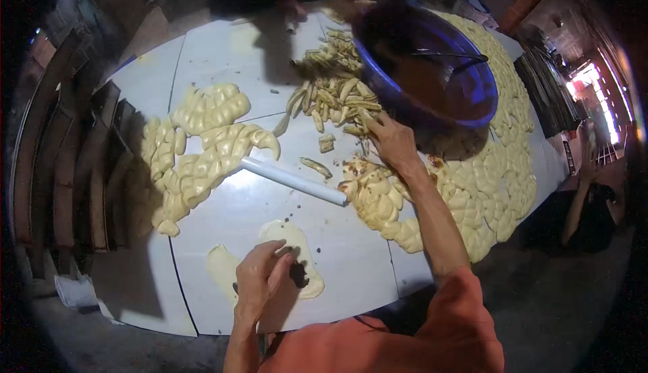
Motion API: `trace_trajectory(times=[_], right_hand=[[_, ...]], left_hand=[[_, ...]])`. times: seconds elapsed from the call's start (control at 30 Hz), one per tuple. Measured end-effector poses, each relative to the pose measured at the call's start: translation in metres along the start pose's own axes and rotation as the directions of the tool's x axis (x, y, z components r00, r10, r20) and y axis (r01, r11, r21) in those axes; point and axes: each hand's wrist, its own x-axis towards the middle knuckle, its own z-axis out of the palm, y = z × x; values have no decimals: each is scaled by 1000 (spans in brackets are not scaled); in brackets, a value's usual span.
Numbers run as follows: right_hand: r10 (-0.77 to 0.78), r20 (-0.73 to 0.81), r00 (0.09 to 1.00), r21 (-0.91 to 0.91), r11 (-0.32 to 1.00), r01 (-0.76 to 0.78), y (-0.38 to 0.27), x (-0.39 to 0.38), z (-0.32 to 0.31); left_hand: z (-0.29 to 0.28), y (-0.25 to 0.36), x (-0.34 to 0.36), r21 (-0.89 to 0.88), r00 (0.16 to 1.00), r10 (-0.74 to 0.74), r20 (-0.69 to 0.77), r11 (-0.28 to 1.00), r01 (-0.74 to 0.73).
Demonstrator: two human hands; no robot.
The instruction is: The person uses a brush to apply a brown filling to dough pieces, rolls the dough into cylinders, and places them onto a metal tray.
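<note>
Left hand (262,275): fingers curled down, pressing on the flat pale-yellow dough sheet (304,251) at the near edge of the white tabletop (223,56); whether it grips anything cannot be told. A dark dollop lies on the sheet just beside the fingertips.
Right hand (390,140): reached forward, fingers spread and bent over the edge of the pile of fried tan finger-shaped pieces (334,90); touching them, closure on any one piece cannot be told.
Container: one large round blue plastic basin (459,96), far right of the table, just beyond the right hand. Contents: brown filling covering the bottom, with one thin dark utensil handle lying across it.
Roller: one white cylindrical rolling pin (293,181), lying diagonally mid-table, between the two hands, touching neither.
Dough groups: three clusters of raw pale-yellow crimped pastries. One left cluster (196,150); one cluster (381,201) under the right forearm; one long band (499,164) curving along the right rim around the basin. Individual pieces too many and too close-packed to count.
Loose pieces: two fried pieces (317,166) lie apart between the pile and the rolling pin.
Other person: an arm (580,201) shows at the right edge, well apart from the table.
</note>
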Motion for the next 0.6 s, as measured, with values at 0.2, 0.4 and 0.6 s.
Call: trace_trajectory(times=[0.2,0.4,0.6], right_hand=[[-44,209,977,65,997,31,-20,-16,-30],[-10,205,979,138,990,-19,-21,-23,-34],[-1,316,949,159,986,-52,-38,9,-29]], left_hand=[[-12,-10,-11,46,998,24,-56,999,-22],[-13,-20,-16,46,998,16,-63,999,-13],[-15,-8,-13,21,998,-5,-55,1000,6]])
